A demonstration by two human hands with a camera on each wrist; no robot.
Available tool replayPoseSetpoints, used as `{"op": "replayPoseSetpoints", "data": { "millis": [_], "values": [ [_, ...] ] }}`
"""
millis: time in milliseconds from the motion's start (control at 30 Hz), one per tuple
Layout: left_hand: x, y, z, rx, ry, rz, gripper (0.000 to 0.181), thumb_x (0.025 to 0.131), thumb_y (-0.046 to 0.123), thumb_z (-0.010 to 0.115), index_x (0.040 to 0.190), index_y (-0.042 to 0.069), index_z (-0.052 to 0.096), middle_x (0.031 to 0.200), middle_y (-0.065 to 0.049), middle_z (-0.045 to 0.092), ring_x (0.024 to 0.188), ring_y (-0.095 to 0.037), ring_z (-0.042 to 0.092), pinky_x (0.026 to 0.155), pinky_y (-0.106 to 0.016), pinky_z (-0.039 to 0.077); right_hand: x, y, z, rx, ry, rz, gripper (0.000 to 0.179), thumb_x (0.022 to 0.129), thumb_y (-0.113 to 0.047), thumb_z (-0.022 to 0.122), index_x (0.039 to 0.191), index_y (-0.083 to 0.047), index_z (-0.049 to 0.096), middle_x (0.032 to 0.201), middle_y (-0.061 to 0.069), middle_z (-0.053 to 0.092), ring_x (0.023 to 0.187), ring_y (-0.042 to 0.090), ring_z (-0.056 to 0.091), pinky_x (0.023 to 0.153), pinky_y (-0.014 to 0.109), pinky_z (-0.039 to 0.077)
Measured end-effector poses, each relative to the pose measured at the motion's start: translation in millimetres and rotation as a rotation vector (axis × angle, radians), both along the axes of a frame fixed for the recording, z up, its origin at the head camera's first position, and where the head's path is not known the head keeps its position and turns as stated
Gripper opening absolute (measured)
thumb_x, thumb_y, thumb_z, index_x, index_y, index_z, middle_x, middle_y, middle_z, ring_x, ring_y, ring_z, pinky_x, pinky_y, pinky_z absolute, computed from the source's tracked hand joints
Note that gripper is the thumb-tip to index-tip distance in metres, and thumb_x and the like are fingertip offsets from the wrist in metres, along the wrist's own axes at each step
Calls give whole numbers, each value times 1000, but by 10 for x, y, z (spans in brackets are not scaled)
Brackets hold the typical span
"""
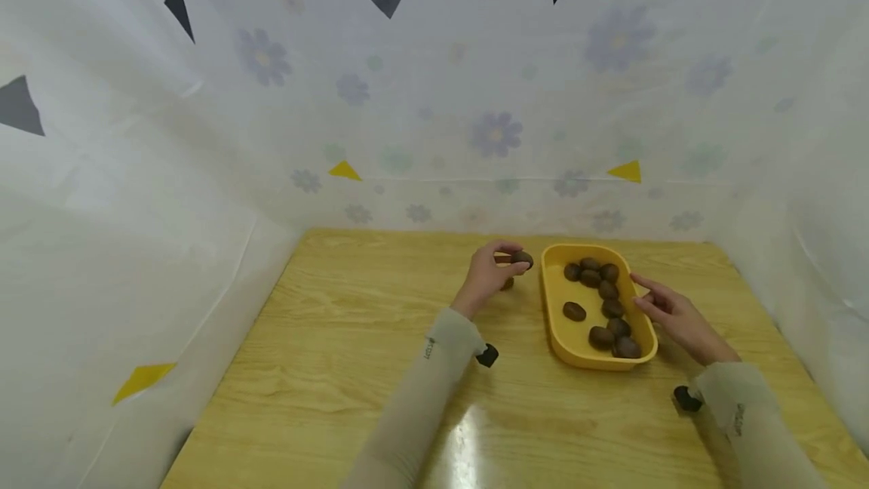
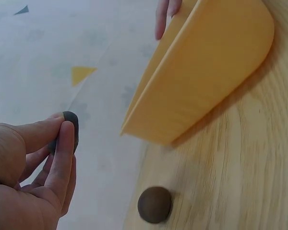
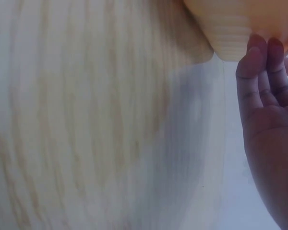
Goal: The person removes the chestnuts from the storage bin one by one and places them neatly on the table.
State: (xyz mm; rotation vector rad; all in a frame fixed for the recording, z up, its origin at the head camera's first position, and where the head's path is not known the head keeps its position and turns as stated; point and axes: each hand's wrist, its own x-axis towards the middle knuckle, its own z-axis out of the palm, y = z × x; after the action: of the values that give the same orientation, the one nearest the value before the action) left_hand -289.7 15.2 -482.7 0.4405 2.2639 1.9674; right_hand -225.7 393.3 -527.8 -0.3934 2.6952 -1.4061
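My left hand pinches a dark brown, kiwi-like fruit between thumb and fingers, raised just left of the yellow tray. The left wrist view shows this fruit at my fingertips, apart from the tray. Below the hand, another brown fruit lies on the table, partly covered by the hand in the head view. My right hand is at the tray's right side, with its fairly straight fingers touching the rim and outer wall. In the right wrist view the fingertips meet the tray wall.
Several brown fruits lie in the tray, most along its right side, with a separate one nearer the left. The wooden table extends left and forward of the tray. A white flowered sheet encloses the back and sides.
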Motion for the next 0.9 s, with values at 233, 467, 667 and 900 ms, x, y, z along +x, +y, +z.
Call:
{"op": "replayPoseSetpoints", "data": {
  "millis": [233,467,667,900],
  "values": [
    [-86,-197,-46,18,-6,49,34,95,15,78,127,9,69,129,-10,64,121,-29,65,96,-40,60,-8,4,28,-8,8,6,60,112,-26,48,164,-6,25,103,10,59,74,21,51,58,38,44],
    [-129,-341,-126,6,-26,89,32,94,11,78,125,9,70,128,-13,64,122,-32,66,96,-40,60,0,-10,6,-13,-9,7,60,113,-28,47,165,-7,26,103,9,59,74,25,50,58,39,44],
    [-119,-418,-175,-30,-24,94,35,95,11,77,128,5,68,128,-13,63,121,-31,66,95,-37,60,9,-14,19,-29,-3,11,60,112,-28,47,165,-8,26,102,8,58,74,26,50,58,39,44],
    [-121,-472,-273,-80,-41,103,35,96,12,76,129,2,67,127,-15,64,120,-33,66,97,-41,59,6,-15,-14,-31,-11,17,60,113,-29,47,165,-10,25,103,9,57,73,28,48,58,39,43]
  ]
}}
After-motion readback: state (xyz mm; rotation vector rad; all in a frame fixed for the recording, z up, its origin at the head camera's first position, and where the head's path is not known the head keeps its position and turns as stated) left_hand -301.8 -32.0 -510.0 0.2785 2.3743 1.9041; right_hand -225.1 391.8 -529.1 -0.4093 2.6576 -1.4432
